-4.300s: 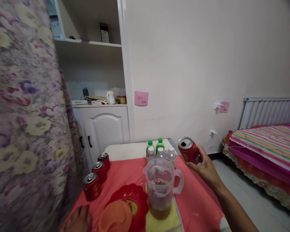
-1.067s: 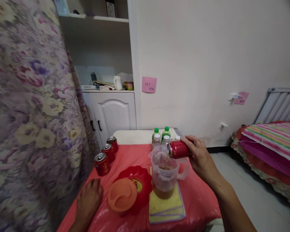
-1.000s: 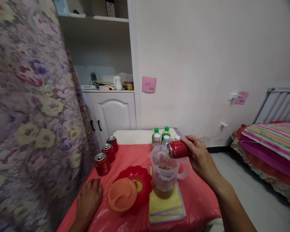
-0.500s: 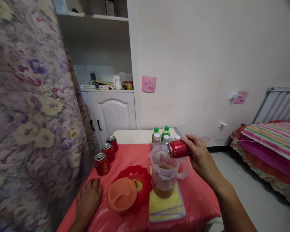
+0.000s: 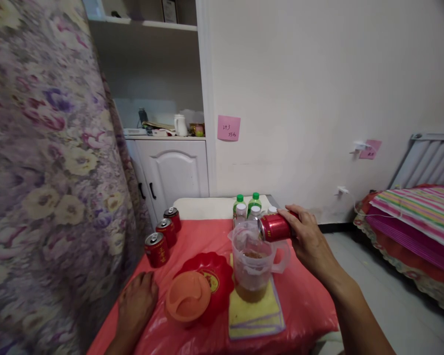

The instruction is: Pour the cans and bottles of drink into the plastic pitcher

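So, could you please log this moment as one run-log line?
right hand: tips red can over clear pitcher | pitcher: brown liquid, on yellow cloth | left hand: flat on red tablecloth

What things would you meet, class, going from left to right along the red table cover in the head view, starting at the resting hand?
left hand → orange lid → clear pitcher → tilted red can → right hand, which grips that can over the pitcher's mouth.
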The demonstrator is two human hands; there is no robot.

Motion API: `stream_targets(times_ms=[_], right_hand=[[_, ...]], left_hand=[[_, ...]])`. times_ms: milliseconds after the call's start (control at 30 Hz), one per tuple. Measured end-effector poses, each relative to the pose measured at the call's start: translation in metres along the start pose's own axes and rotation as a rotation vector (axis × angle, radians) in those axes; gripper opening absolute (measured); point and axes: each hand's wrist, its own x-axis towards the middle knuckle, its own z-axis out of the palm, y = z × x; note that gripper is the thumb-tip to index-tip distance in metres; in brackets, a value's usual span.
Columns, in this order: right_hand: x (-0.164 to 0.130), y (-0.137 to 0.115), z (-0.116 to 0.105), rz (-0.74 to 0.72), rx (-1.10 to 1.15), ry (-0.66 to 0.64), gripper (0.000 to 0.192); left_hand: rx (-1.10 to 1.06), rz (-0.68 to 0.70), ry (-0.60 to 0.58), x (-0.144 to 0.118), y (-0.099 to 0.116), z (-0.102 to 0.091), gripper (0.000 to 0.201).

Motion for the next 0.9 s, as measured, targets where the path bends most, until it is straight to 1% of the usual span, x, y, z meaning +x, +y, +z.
stream_targets(times_ms=[467,733,900], right_hand=[[-0.0003,0.0003,-0.001,-0.004,0.0,-0.01,0.06],[0.0001,-0.0013,-0.0021,-0.004,-0.003,-0.002,0.056],[0.0,-0.001,-0.0014,-0.008,0.016,0.0,0.057]], left_hand=[[-0.019,0.002,0.005,0.0001,-0.0002,0.0005,0.044],[-0.021,0.01,0.001,0.0,-0.0009,0.0001,0.042],[-0.016,0.007,-0.001,-0.0007,0.0004,-0.0015,0.044]])
